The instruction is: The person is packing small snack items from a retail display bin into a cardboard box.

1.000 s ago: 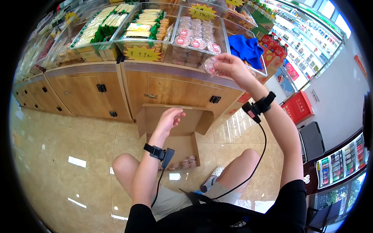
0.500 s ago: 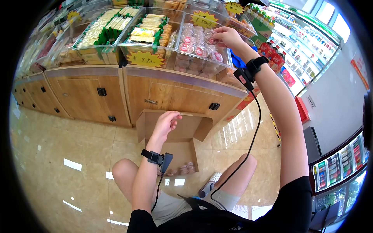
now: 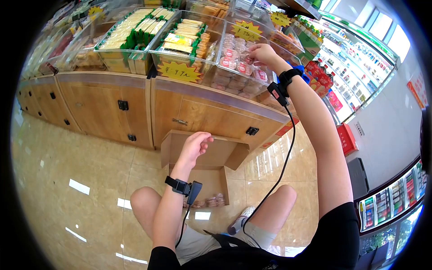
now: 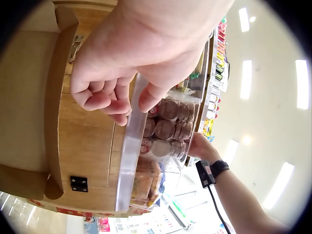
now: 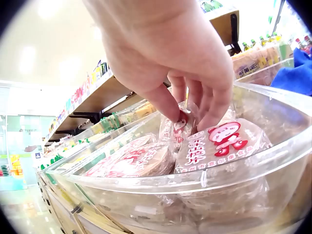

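My right hand (image 3: 261,53) reaches into a clear plastic bin (image 3: 252,85) of round wrapped cakes on the wooden counter. In the right wrist view its thumb and fingers (image 5: 214,109) pinch one wrapped cake (image 5: 176,127), which lies on top of the other red-and-white packets (image 5: 219,144). My left hand (image 3: 195,144) hovers over an open cardboard box (image 3: 218,150) on the floor, fingers loosely curled and holding nothing. Several more wrapped cakes (image 3: 213,200) lie in the bottom of the box. I crouch with my knees on either side of it.
Neighbouring clear bins (image 3: 130,36) hold green and yellow packets, with yellow star price tags (image 3: 180,71) on their fronts. Wooden cabinet doors (image 3: 108,108) stand below. Drink shelves (image 3: 355,58) and a red crate (image 3: 346,137) are at the right. Glossy tiled floor (image 3: 67,171) lies to the left.
My right hand carried the wrapped cake from the bin's front edge up and over into the bin. My left hand stayed over the box.
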{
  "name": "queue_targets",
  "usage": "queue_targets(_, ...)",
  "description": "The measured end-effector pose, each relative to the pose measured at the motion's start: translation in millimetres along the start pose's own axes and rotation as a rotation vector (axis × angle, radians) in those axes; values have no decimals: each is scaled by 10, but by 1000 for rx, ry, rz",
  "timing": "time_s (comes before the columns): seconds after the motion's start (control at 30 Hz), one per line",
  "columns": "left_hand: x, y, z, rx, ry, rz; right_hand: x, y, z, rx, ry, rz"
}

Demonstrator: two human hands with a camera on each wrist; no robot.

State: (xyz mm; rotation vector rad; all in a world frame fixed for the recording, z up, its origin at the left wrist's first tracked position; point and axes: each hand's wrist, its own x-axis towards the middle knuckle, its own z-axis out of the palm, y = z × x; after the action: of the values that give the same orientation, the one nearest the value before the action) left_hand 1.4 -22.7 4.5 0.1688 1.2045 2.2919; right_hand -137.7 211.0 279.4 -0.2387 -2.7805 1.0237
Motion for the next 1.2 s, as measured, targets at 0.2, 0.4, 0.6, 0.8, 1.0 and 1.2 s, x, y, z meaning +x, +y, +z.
queue_targets(0.2, 23, -2, -5, -20, -16, 2, -23, -53, 53, -76, -131, 64)
queue_targets(0.4, 38, -9, -13, -19, -15, 7, -66, -128, 61, -151, -189, 46)
queue_targets(0.6, 54, -23, -12, -12, -12, 3, -28, -125, 100, -365, -185, -4)
queue_targets(0.8, 51, -24, 3, 4, 0, -5, 23, -102, 114, -371, -190, -11)
queue_targets(1.0, 73, -48, 2, 25, -3, -3, -28, -112, 56, -383, -194, 4)
queue_targets(1.2, 77, -60, 46, 48, 2, -14, -50, -23, -47, -212, -121, 9)
